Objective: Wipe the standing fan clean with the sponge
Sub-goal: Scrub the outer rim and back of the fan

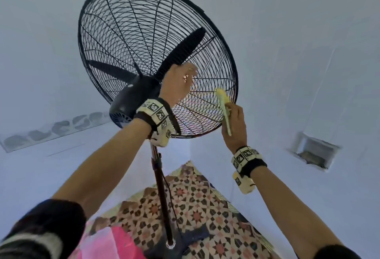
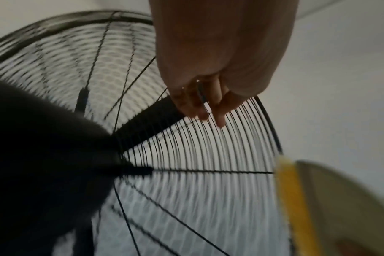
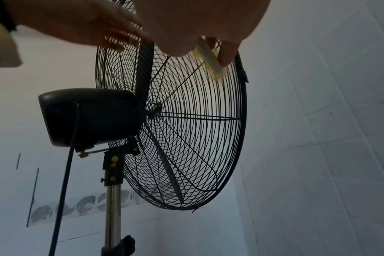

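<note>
A black standing fan [image 1: 144,38] has a round wire cage [image 3: 186,129], three blades and a dark motor housing [image 1: 129,102]; I see it from behind and below. My left hand [image 1: 180,82] holds the rear cage just right of the motor, its fingers [image 2: 208,105] hooked through the wires over a blade. My right hand [image 1: 235,122] grips a thin yellow-green sponge [image 1: 223,102] and presses its edge on the cage wires near the right rim. In the right wrist view the sponge [image 3: 208,56] lies against the cage under my thumb.
The fan's metal pole [image 3: 112,204] runs down to its base [image 1: 170,244] on a patterned mat [image 1: 201,207]. A dark cable [image 3: 64,173] hangs behind the motor. White tiled walls meet in a corner behind the fan; a wall recess [image 1: 314,151] is on the right.
</note>
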`<state>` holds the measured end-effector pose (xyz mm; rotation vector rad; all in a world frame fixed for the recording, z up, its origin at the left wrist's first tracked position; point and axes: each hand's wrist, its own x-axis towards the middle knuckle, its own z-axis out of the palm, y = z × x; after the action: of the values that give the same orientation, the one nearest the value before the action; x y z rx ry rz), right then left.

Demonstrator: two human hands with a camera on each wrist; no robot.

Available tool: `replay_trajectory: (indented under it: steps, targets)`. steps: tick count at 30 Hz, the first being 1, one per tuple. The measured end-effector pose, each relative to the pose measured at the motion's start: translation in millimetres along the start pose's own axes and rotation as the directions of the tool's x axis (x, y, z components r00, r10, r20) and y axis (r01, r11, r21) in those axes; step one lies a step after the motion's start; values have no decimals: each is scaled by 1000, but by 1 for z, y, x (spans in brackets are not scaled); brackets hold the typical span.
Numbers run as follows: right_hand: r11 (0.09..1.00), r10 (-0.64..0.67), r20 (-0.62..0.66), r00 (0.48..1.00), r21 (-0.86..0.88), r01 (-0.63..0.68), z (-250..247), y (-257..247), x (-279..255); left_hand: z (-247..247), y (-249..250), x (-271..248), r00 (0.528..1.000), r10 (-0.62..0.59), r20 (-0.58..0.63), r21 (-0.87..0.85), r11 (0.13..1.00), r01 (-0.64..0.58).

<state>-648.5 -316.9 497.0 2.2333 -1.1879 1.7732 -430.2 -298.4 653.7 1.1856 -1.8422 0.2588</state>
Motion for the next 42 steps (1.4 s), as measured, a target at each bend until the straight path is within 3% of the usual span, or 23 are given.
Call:
replay_trajectory:
  steps: [2,4,8,11,14,17,22,25,29,32,35,38,42]
  targets:
    - [999,34,-30,999,22,-33,9,-1,3,-17,-9,24,975,222,7,190,957,-219]
    - [998,51,-50,997,37,-49,17,1,5,-29,-16,45,911,396,116,361,837,-411]
    - [978,177,-154,972,139,-156,33,-1,15,-38,-25,75,799,501,333,561,576,-595]
    - [900,387,-275,880,318,-297,46,-6,27,-37,-32,89,755,523,397,649,422,-633]
    - [777,592,-389,706,508,-372,62,-12,45,-32,-34,98,737,531,419,669,368,-646]
    - [572,774,-306,554,712,-407,70,-25,66,-29,-34,107,732,518,443,672,348,-653]
    - [377,841,-223,494,895,-237,32,-21,102,-29,-32,114,734,478,482,697,298,-652]
    - [331,881,-184,437,898,-291,0,1,130,-35,-34,115,710,503,492,711,238,-662]
    - [289,900,-65,431,829,-479,-21,8,146,-34,-37,115,686,515,513,722,172,-670]
    - [232,896,66,438,772,-591,-33,11,142,-34,-41,118,699,501,510,720,196,-666]
    - [205,920,14,392,835,-511,-31,15,132,-33,-36,121,694,490,528,712,191,-676]
    - [299,916,-139,377,863,-407,-7,-2,123,-31,-32,123,690,493,530,715,178,-676]
    - [324,874,-115,472,862,-390,19,-19,110,-34,-36,125,717,465,519,727,202,-657]
